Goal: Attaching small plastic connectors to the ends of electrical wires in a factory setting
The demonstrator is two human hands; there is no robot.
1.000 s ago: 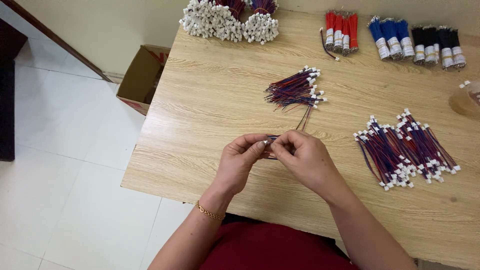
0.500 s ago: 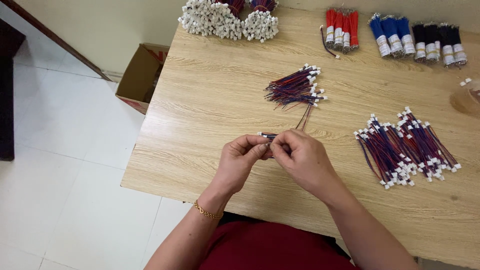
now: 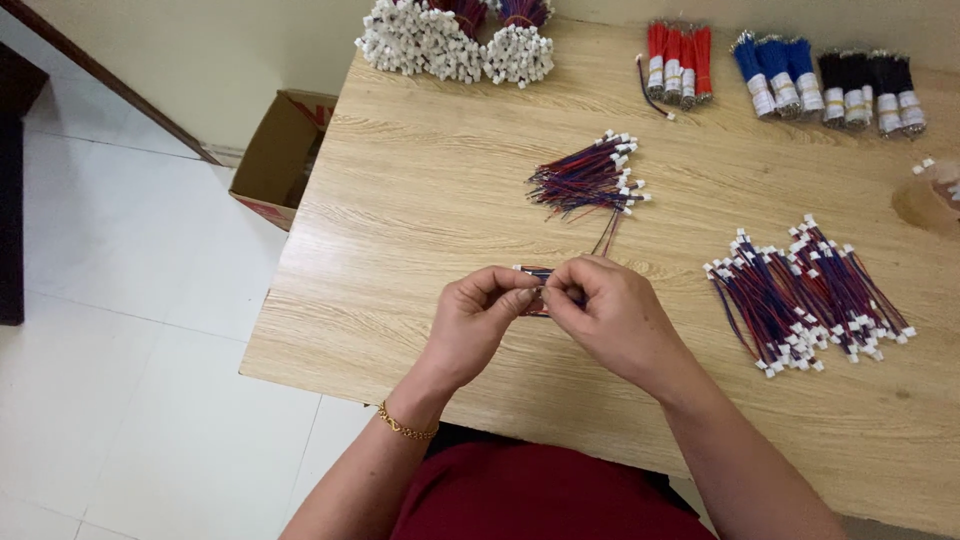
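Two hands meet above the table's (image 3: pixel 420 210) near edge: left hand (image 3: pixel 480 325) and right hand (image 3: pixel 610 315) pinch a small red-blue wire bundle (image 3: pixel 535 285) between fingertips. Step: aligning the bundle. Next move likely calls for steady grip.

Left hand (image 3: pixel 480 320) and right hand (image 3: pixel 610 315) slightly nearer, wire bundle (image 3: pixel 535 272) a touch more exposed.

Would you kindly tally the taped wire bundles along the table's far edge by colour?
Red bundles: 4
Blue bundles: 3
Black bundles: 4
Total: 11
The black count is approximate, as they sit packed together. Both hands pinch a separate small wire piece nearer the body.
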